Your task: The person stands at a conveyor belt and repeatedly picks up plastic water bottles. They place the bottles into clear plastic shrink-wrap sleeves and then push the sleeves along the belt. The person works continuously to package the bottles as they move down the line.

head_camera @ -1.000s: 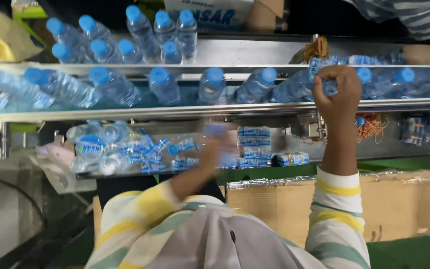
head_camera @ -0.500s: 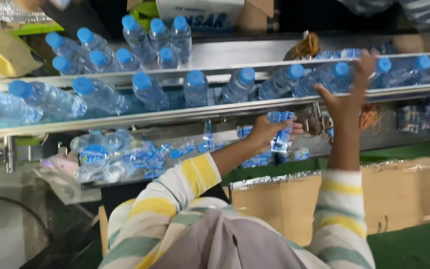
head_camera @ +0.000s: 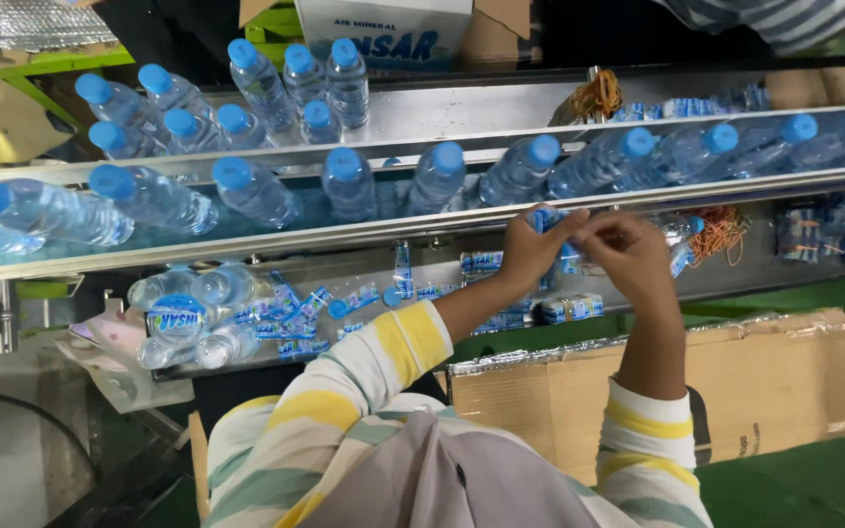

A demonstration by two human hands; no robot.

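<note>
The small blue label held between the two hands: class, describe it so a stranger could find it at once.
Find the long metal conveyor carrying a row of blue-capped bottles. Just below its near rail, the left hand and right hand meet. The small blue label is pinched between them; other labels lie loose on the shelf.

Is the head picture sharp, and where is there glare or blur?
Head view: bright, even light; the bottles on the belt are sharp; pale glare lies on the metal rail; the left hand and right hand are slightly soft; the frame bends at the edges.
</note>
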